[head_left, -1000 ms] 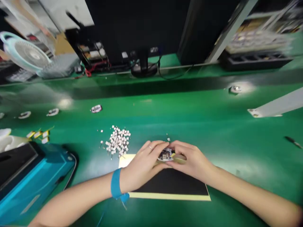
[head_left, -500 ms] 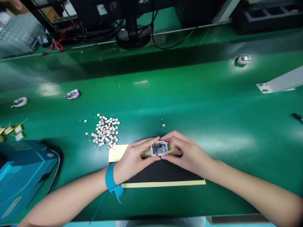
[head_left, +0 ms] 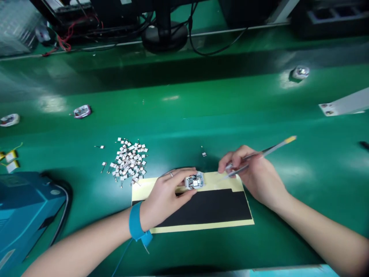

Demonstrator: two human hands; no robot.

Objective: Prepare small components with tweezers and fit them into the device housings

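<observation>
Left hand point(head_left: 164, 192) pinches the opened device point(head_left: 195, 181) over the black-and-yellow sheet point(head_left: 219, 207); right hand point(head_left: 261, 175), fingers curled in, grips a slim tool point(head_left: 278, 146) (tweezers, I'd guess from here). A slipped tip could nick the bare circuitry point(head_left: 195, 183). Green table point(head_left: 184, 127), heap of white parts point(head_left: 129, 161); cables point(head_left: 213, 53) behind, beside a black stand point(head_left: 164, 40).

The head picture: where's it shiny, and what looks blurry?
Head view: pale glare spots the green tabletop at upper left, beside the small white device at upper right, and right of the right hand; head view: the grey basket at top left is blurry, the slim yellow-ended tool slightly soft.
</observation>
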